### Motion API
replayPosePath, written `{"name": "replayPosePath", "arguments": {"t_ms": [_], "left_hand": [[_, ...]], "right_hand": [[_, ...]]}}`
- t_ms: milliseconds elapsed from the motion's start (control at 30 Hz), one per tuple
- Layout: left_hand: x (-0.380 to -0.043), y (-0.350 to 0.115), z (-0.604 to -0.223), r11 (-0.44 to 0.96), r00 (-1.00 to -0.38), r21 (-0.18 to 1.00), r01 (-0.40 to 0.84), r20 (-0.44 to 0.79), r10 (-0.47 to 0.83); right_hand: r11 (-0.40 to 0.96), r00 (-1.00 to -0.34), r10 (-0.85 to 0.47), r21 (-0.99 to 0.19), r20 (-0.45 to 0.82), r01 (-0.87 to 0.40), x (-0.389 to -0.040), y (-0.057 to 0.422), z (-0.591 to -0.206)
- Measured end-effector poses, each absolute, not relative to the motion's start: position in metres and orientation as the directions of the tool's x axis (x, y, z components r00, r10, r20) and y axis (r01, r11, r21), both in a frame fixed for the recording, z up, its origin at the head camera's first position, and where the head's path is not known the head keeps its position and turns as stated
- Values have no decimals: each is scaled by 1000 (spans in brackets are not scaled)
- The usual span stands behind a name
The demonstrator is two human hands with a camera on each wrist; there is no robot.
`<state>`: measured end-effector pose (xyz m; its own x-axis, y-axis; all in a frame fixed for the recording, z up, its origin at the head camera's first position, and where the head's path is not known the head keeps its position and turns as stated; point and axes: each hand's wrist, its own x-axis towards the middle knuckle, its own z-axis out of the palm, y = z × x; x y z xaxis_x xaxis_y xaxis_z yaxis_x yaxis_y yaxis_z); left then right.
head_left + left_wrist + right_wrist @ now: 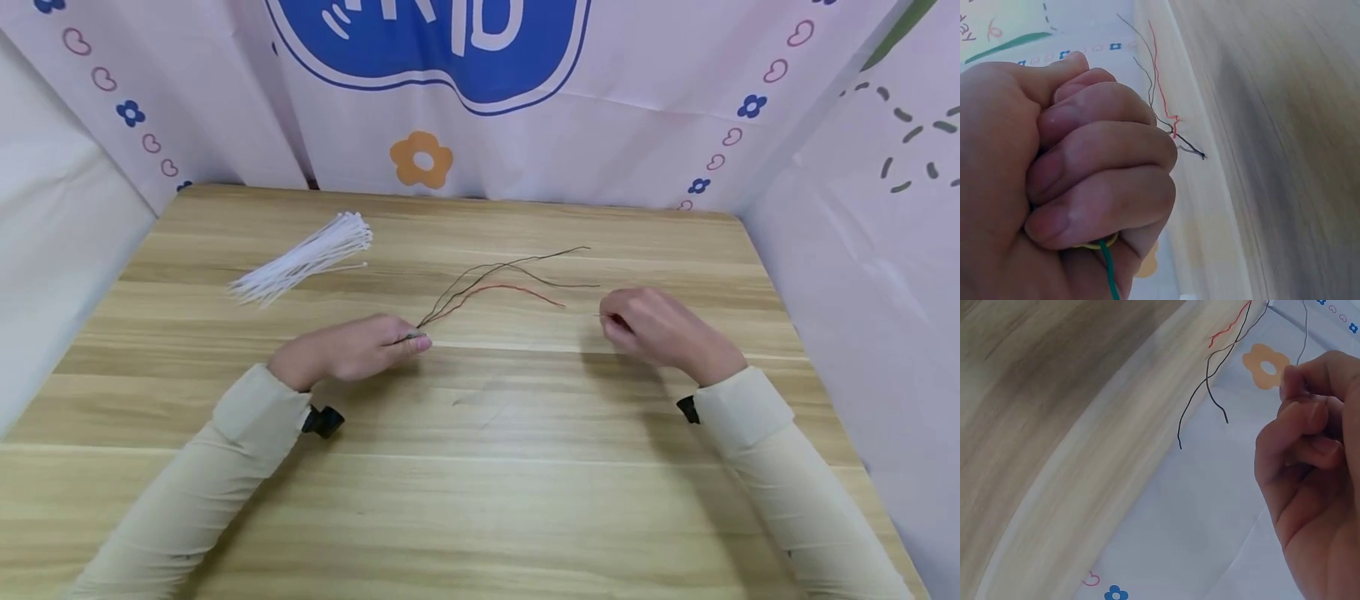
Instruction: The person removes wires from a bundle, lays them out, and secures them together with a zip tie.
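Note:
My left hand (pixel 356 346) grips a bunch of thin wires, with the fingers curled round it. From that grip a red wire (pixel 517 288) and dark wires (pixel 543 257) fan out toward the right, bent and wavy. In the left wrist view, a green wire (pixel 1109 269) comes out at the little-finger side of the fist, beside a bit of yellow wire (pixel 1094 244). My right hand (pixel 648 327) is past the wires' loose ends, apart from the left. Between thumb and finger it pinches a thin grey wire (pixel 1305 331), which shows in the right wrist view.
A bundle of white cable ties (pixel 307 257) lies on the wooden table (pixel 480 517), behind and left of my left hand. One tie sticks out from the bundle. White printed cloth (pixel 637 142) hangs along the table's back edge and both sides.

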<state>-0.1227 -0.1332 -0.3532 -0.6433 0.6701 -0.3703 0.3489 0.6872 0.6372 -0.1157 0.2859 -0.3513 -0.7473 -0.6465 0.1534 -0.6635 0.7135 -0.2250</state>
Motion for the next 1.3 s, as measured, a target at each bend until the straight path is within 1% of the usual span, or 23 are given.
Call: {"name": "replayPosePath", "arguments": {"t_ms": [100,233,433,533,867,1133,1300], "left_hand": [[-124,-135,-354,706,-665,613,356,-364,652],[-125,-137,-357,724,-686,580,374,-353,637],[-124,-133,-360,736,-691,559,382,-357,629],[-123,-129,-360,737,-691,552,390,-354,630],[-124,-120,-362,711,-686,561,423,-314,656],[-128,-118,-364,722,-707,554,414,-305,639],[-130,-114,-361,715,-708,552,428,-286,645]], "right_hand": [[731,-767,-627,-237,135,-640,-117,284,-351],[779,-812,-579,-245,74,-578,-120,280,-350],[861,-870,-491,-167,-35,-480,-129,268,-351],[885,-888,-455,-141,-63,-443,-134,262,-353],[917,-917,-395,-81,-52,-390,-144,248,-361],[934,-932,-356,-44,-65,-354,-149,245,-366],[956,-954,-292,-20,-71,-292,-151,244,-368]]}}
